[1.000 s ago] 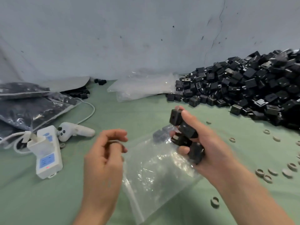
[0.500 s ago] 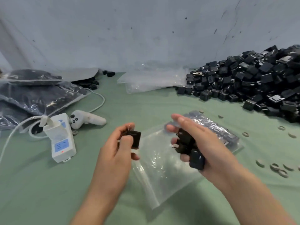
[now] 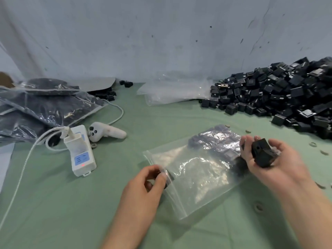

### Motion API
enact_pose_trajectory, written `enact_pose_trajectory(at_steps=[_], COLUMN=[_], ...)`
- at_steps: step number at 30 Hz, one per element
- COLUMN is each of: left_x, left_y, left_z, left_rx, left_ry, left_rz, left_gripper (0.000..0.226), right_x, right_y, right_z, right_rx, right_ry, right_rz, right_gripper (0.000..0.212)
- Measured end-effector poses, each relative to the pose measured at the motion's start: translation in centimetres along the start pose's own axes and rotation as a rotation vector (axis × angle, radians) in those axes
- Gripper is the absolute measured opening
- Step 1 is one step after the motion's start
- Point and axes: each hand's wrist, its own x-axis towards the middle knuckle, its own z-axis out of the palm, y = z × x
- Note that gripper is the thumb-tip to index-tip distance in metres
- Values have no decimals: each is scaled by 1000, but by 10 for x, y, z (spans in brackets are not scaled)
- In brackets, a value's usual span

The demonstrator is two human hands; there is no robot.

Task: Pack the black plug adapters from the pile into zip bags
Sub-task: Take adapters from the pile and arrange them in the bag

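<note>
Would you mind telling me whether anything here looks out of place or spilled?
Yes: small grey rings lie scattered loose on the green cloth right of the bag, and two stray adapters sit by the wall, away from the pile.

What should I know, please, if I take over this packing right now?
Left hand pinches an adapter at the mouth of the bag.
Right hand holds a few adapters, palm up.
Done: the bag is partly filled at its far end; full bags lie far left.
Left: bag these, zip it, then work through the big pile on the right.
</note>
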Motion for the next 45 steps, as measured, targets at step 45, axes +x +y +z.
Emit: enact_pose_trajectory(at_steps=[45], left_x=[88], left_y=[22], left_z=[85], left_rx=[557], left_ry=[-155], left_rz=[516], left_gripper=[36], right_x=[38], right_y=[3], right_z=[31], right_rx=[-212], right_ry=[-64], right_rz=[105], right_gripper=[18])
